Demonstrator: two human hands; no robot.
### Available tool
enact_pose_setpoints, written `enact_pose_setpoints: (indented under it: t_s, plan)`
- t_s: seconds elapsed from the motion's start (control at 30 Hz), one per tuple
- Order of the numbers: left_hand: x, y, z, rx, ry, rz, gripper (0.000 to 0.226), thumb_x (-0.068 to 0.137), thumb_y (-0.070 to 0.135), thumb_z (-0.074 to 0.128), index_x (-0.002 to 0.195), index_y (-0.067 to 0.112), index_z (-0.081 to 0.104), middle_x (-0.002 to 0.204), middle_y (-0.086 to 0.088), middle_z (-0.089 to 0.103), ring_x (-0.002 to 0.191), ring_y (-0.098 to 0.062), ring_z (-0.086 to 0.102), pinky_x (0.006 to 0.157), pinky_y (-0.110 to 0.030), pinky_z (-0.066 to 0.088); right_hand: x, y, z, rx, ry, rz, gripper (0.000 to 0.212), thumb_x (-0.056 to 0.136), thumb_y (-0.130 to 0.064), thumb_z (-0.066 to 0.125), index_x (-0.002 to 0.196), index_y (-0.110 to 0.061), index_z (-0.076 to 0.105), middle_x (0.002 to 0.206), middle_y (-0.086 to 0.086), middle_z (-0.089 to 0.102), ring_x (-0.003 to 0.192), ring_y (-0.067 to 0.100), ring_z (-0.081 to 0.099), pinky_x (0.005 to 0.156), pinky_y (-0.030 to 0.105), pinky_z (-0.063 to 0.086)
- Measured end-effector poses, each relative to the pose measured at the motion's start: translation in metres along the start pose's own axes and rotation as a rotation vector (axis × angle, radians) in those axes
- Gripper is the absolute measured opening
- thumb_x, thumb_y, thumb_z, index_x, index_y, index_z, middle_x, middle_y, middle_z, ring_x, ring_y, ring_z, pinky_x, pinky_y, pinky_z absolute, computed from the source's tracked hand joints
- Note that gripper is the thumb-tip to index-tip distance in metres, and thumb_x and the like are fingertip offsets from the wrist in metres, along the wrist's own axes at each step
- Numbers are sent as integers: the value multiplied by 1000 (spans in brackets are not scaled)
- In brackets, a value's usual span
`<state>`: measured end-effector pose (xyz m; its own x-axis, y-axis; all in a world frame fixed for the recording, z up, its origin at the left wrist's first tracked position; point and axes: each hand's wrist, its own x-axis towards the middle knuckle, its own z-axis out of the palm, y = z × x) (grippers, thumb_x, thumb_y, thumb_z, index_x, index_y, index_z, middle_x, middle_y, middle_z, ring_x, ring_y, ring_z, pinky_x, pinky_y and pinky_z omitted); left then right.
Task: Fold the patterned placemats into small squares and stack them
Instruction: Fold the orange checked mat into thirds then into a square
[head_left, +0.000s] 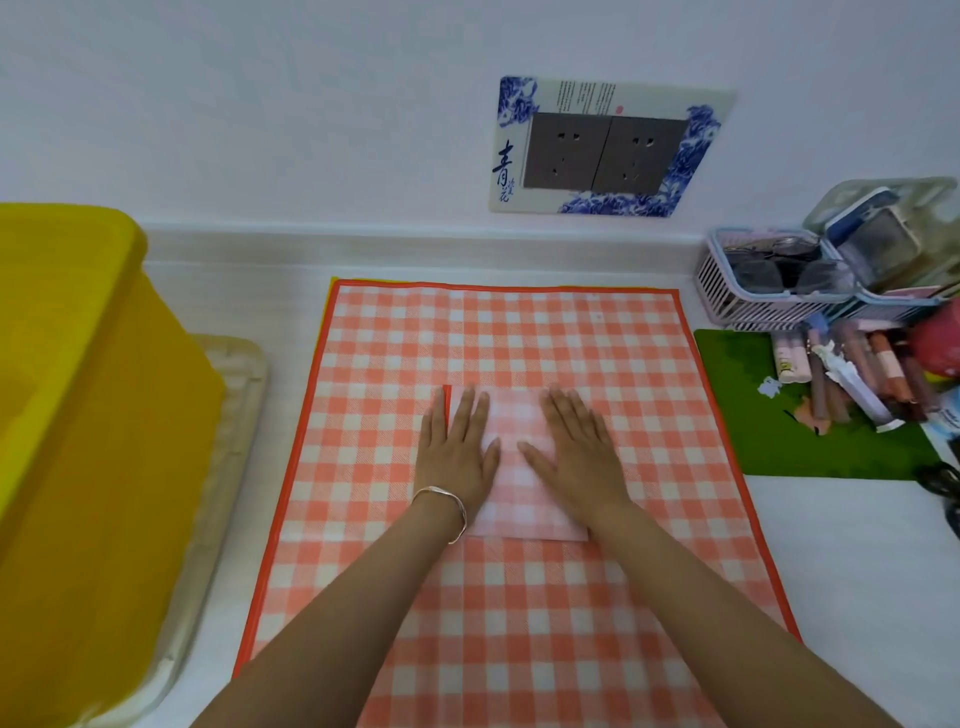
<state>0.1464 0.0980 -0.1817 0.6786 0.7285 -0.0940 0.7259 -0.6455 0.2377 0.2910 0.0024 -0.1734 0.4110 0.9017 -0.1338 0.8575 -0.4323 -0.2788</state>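
Pressed down on folded mat (519, 499) with left hand (457, 447) and right hand (574, 452), both flat, fingers straight and slightly spread, gripping nothing. Seen pale between the palms and by the wrists, lying on open mat (519, 338) spread well past both hands.

Both forearms reach up from the lower edge to mid-frame. Left grip (457, 447) and right grip (571, 452) lie palm-down, fingers straight, side by side, apparently pressing.
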Motion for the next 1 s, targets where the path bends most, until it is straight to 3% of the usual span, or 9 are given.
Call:
enact_pose_setpoints:
  t_s: [0.07, 0.13, 0.27, 0.37, 0.47, 0.57, 0.73, 0.87, 1.0]
  plan:
    - [2, -3, -5, -110, -28, 0, 61, 97, 50, 16, 150, 24, -4, 157, 5, -11, 141, -23, -23, 114, -35, -10, -6, 0, -9, 140, -9, 81, 78, 92, -62, 32, 151, -23, -1, 158, -6, -8, 145, 13, -11, 117, 34, -5]
    - [1, -7, -18, -372, 25, -46, 63, 97, 47, 30, 150, 23, 6, 158, 3, -2, 144, -19, -9, 115, -32, -3, -15, 1, -24, 368, 57, 168, 79, 89, -50, 54, 150, -23, 12, 158, -6, 5, 145, 15, 6, 118, 41, 14]
    - [-13, -14, -42, -760, 83, -329, 65, 92, 34, 53, 146, 14, 23, 151, -5, 27, 138, -24, 26, 113, -38, 24, -32, 9, -47, 594, 54, 300, 69, 84, -31, 69, 142, -25, 33, 140, -6, 38, 118, 15, 47, 95, 32, 46]
    - [-22, -23, -52, -931, -33, -561, 53, 90, 20, 59, 137, 7, 38, 132, -9, 50, 118, -26, 50, 92, -28, 40, -37, 9, -50, 693, -39, 413, 60, 85, -27, 68, 136, -16, 40, 127, -1, 52, 100, 12, 51, 82, 24, 44]
    - [-29, -30, -58, -964, -115, -571, 37, 89, 15, 60, 123, 4, 53, 111, -10, 62, 89, -24, 59, 75, -25, 48, -34, 1, -54, 727, -102, 495, 47, 87, -23, 66, 128, -12, 47, 123, 2, 54, 99, 15, 51, 85, 26, 44]
    - [-40, -23, -67, -1025, -188, -546, 26, 90, 15, 60, 115, 6, 59, 111, -8, 64, 89, -21, 59, 75, -25, 48, -35, -7, -60, 812, -183, 598, 43, 86, -19, 66, 124, -5, 50, 121, 9, 57, 101, 23, 57, 87, 34, 50]
    - [-66, -7, -81, -1198, -235, -521, 22, 95, 19, 52, 108, 2, 58, 90, -7, 65, 75, -19, 61, 64, -25, 54, -65, -14, -72, 1170, -219, 697, 37, 89, -18, 64, 121, -1, 55, 108, 11, 65, 90, 26, 63, 72, 38, 53]
    - [-75, 4, -86, -1270, -261, -495, 27, 93, 25, 57, 110, 5, 62, 101, -11, 68, 87, -25, 65, 80, -33, 54, -94, 1, -78, 1341, -203, 664, 36, 92, -16, 59, 125, -6, 51, 105, 6, 64, 95, 21, 62, 73, 32, 53]
    - [-84, 36, -93, -1342, -318, -445, 9, 92, 20, 57, 88, 14, 63, 85, -6, 68, 76, -19, 65, 65, -23, 57, -119, 30, -95, 1376, -130, 663, 30, 92, -13, 58, 121, -6, 53, 103, 6, 65, 92, 20, 63, 71, 29, 52]
